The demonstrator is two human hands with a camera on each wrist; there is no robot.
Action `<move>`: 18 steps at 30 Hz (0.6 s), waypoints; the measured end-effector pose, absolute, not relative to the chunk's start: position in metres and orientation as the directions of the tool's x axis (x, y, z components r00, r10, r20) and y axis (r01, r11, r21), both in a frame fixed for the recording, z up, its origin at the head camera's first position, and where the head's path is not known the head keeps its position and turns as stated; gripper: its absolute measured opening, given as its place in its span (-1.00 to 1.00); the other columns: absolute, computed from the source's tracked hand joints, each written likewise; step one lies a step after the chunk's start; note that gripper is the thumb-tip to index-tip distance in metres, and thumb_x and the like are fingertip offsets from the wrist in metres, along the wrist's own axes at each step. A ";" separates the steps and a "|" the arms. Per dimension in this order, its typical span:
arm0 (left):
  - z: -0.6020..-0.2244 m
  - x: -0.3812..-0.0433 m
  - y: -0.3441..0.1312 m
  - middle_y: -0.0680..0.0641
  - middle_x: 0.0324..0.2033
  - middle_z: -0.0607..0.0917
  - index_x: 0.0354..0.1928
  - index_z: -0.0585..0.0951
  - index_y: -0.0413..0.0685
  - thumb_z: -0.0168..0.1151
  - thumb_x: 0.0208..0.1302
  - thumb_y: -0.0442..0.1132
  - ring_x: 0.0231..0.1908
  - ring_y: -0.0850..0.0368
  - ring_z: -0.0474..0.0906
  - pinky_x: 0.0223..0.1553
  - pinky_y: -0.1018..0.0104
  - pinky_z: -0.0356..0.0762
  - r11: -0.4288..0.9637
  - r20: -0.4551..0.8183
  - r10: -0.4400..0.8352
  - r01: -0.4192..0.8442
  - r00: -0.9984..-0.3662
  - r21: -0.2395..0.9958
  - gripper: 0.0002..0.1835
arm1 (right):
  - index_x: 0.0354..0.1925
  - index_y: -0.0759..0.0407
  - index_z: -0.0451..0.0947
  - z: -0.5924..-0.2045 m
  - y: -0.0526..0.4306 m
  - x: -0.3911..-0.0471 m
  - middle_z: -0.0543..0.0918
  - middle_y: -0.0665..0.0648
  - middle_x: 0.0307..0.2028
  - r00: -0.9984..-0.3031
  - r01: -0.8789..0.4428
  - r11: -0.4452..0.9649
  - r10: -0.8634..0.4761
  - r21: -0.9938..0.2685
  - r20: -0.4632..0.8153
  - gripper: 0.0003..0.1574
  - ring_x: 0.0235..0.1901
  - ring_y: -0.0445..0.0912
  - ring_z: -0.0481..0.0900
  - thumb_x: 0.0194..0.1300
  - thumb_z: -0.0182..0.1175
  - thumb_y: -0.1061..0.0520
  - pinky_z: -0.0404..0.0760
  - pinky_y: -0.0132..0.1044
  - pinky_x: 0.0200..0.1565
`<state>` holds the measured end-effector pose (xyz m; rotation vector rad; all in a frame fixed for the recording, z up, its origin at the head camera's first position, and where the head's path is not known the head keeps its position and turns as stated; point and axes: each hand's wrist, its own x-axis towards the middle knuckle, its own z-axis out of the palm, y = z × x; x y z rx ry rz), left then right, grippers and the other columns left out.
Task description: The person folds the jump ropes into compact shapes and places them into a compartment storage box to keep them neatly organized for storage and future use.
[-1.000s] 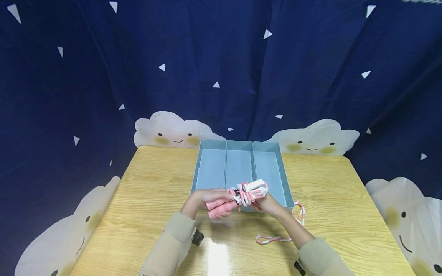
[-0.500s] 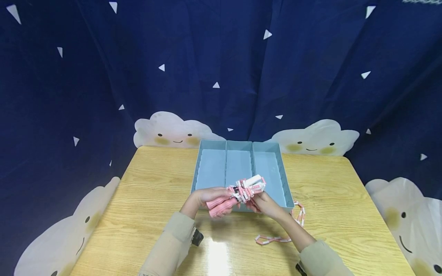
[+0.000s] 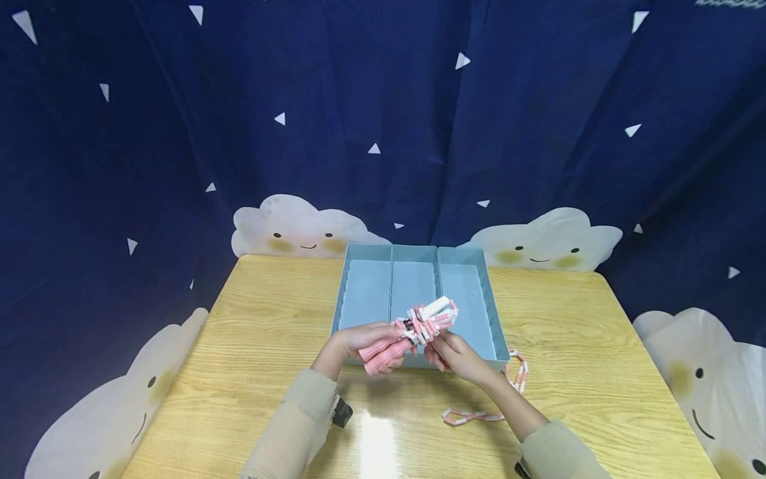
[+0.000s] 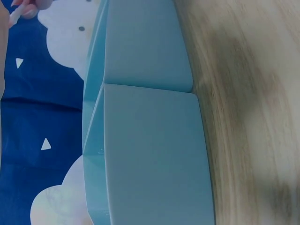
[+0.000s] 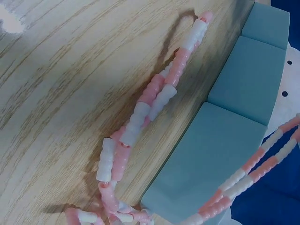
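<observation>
The left hand (image 3: pixel 366 338) wraps smooth, pink, round handles (image 3: pixel 385 355); the right hand (image 3: pixel 456 354) pinches bumpy pink-and-white bead rope (image 5: pixel 178 65). A blue three-part box (image 3: pixel 366 286) sits near the wooden worktop (image 3: pixel 281 313)'s back edge.

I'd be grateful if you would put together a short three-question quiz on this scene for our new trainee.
1. Which hand holds the pink handles?
2. True or false: the blue container on the table has five compartments.
3. Which colours make up the beaded rope?
A) blue and yellow
B) pink and white
C) green and black

Key:
1. The left hand.
2. False; the head view shows three, side by side.
3. B
</observation>
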<state>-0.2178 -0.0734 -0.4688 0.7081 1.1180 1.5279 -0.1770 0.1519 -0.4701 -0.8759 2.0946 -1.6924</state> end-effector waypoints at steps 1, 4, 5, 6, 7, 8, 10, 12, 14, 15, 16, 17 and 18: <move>-0.468 -0.218 -0.074 0.02 -0.64 0.42 -0.16 0.38 -0.13 -0.47 0.39 -0.13 -0.70 0.27 0.28 -0.69 0.42 0.28 0.002 -0.117 0.958 -0.398 -0.263 0.917 -0.62 | -0.40 0.55 0.29 -0.470 0.152 -0.177 0.29 0.49 -0.70 -0.763 -0.270 0.108 -0.631 -0.957 0.144 -0.58 -0.75 0.16 0.12 0.45 -0.43 0.34 0.16 -0.43 -0.78; -0.460 -0.214 -0.074 0.03 -0.64 0.43 -0.15 0.36 -0.15 -0.47 0.39 -0.12 -0.69 0.27 0.30 -0.67 0.43 0.30 -0.006 -0.114 0.951 -0.385 -0.287 0.923 -0.63 | -0.39 0.57 0.28 -0.470 0.152 -0.176 0.27 0.50 -0.70 -0.753 -0.274 0.084 -0.638 -0.958 0.160 -0.59 -0.75 0.18 0.11 0.44 -0.44 0.35 0.15 -0.35 -0.80; -0.458 -0.214 -0.074 0.03 -0.63 0.43 -0.14 0.36 -0.14 -0.45 0.39 -0.11 -0.69 0.27 0.30 -0.67 0.44 0.31 -0.012 -0.109 0.949 -0.382 -0.295 0.924 -0.64 | -0.38 0.57 0.28 -0.471 0.152 -0.176 0.27 0.51 -0.69 -0.753 -0.274 0.079 -0.638 -0.958 0.163 -0.60 -0.74 0.19 0.11 0.44 -0.44 0.35 0.16 -0.34 -0.80; -0.456 -0.213 -0.074 0.03 -0.63 0.43 -0.15 0.36 -0.13 -0.44 0.39 -0.09 -0.69 0.26 0.30 -0.67 0.44 0.31 -0.018 -0.106 0.948 -0.383 -0.300 0.924 -0.64 | -0.37 0.57 0.27 -0.472 0.152 -0.176 0.27 0.51 -0.68 -0.749 -0.279 0.071 -0.639 -0.958 0.171 -0.61 -0.74 0.20 0.12 0.44 -0.44 0.36 0.17 -0.32 -0.80; -0.455 -0.213 -0.074 0.03 -0.64 0.43 -0.14 0.36 -0.14 -0.44 0.39 -0.09 -0.69 0.26 0.30 -0.66 0.44 0.30 -0.021 -0.105 0.947 -0.385 -0.303 0.923 -0.64 | -0.36 0.57 0.27 -0.474 0.152 -0.176 0.28 0.52 -0.67 -0.751 -0.277 0.068 -0.638 -0.958 0.172 -0.62 -0.73 0.21 0.13 0.44 -0.44 0.37 0.18 -0.31 -0.80; -0.454 -0.213 -0.074 0.03 -0.64 0.42 -0.15 0.36 -0.13 -0.44 0.40 -0.08 -0.69 0.26 0.29 -0.66 0.44 0.30 -0.025 -0.103 0.947 -0.388 -0.304 0.921 -0.63 | -0.35 0.56 0.27 -0.476 0.152 -0.177 0.29 0.52 -0.66 -0.754 -0.272 0.067 -0.634 -0.960 0.170 -0.62 -0.72 0.22 0.13 0.44 -0.44 0.37 0.18 -0.31 -0.80; -0.455 -0.213 -0.074 0.03 -0.64 0.42 -0.15 0.36 -0.11 -0.44 0.40 -0.07 -0.69 0.26 0.28 -0.67 0.45 0.28 -0.028 -0.102 0.947 -0.397 -0.303 0.918 -0.63 | -0.33 0.54 0.26 -0.483 0.154 -0.178 0.30 0.52 -0.64 -0.758 -0.264 0.061 -0.630 -0.963 0.168 -0.64 -0.72 0.22 0.15 0.44 -0.45 0.37 0.17 -0.24 -0.80; -0.455 -0.213 -0.074 0.03 -0.64 0.42 -0.15 0.36 -0.11 -0.46 0.40 -0.09 -0.69 0.25 0.29 -0.67 0.45 0.29 -0.032 -0.100 0.947 -0.400 -0.304 0.916 -0.63 | -0.33 0.54 0.25 -0.491 0.155 -0.180 0.32 0.50 -0.63 -0.762 -0.258 0.065 -0.628 -0.964 0.161 -0.63 -0.73 0.18 0.17 0.45 -0.46 0.35 0.15 -0.18 -0.80; -0.455 -0.213 -0.074 0.03 -0.64 0.42 -0.15 0.36 -0.11 -0.46 0.40 -0.10 -0.69 0.26 0.30 -0.66 0.45 0.30 -0.036 -0.099 0.946 -0.402 -0.310 0.915 -0.63 | -0.31 0.53 0.25 -0.496 0.157 -0.181 0.34 0.48 -0.62 -0.770 -0.238 0.077 -0.623 -0.968 0.140 -0.61 -0.74 0.10 0.20 0.46 -0.46 0.31 0.14 -0.11 -0.77; -0.455 -0.212 -0.074 0.03 -0.64 0.43 -0.15 0.36 -0.11 -0.47 0.40 -0.10 -0.69 0.26 0.30 -0.66 0.45 0.30 -0.037 -0.100 0.944 -0.401 -0.315 0.915 -0.63 | -0.31 0.53 0.26 -0.498 0.158 -0.182 0.35 0.47 -0.61 -0.771 -0.231 0.083 -0.623 -0.969 0.131 -0.60 -0.75 0.04 0.21 0.47 -0.46 0.29 0.15 -0.09 -0.76; -0.455 -0.212 -0.074 0.02 -0.64 0.43 -0.15 0.36 -0.12 -0.46 0.40 -0.10 -0.69 0.26 0.30 -0.66 0.45 0.31 -0.039 -0.101 0.942 -0.402 -0.321 0.915 -0.63 | -0.30 0.53 0.26 -0.499 0.158 -0.182 0.36 0.46 -0.61 -0.773 -0.226 0.091 -0.623 -0.970 0.122 -0.59 -0.74 -0.02 0.23 0.48 -0.45 0.27 0.16 -0.08 -0.75; -0.455 -0.212 -0.074 0.02 -0.64 0.43 -0.15 0.36 -0.12 -0.46 0.40 -0.09 -0.69 0.26 0.30 -0.66 0.45 0.31 -0.040 -0.104 0.938 -0.402 -0.329 0.915 -0.63 | -0.30 0.55 0.25 -0.500 0.159 -0.181 0.36 0.45 -0.60 -0.773 -0.219 0.095 -0.624 -0.971 0.113 -0.58 -0.73 -0.08 0.25 0.48 -0.44 0.25 0.17 -0.07 -0.74; -0.456 -0.213 -0.074 0.02 -0.64 0.43 -0.14 0.36 -0.12 -0.45 0.40 -0.09 -0.69 0.26 0.30 -0.66 0.44 0.32 -0.040 -0.108 0.935 -0.402 -0.338 0.915 -0.63 | -0.29 0.55 0.25 -0.500 0.159 -0.181 0.36 0.44 -0.60 -0.774 -0.212 0.097 -0.625 -0.972 0.107 -0.57 -0.72 -0.13 0.26 0.48 -0.44 0.23 0.18 -0.07 -0.74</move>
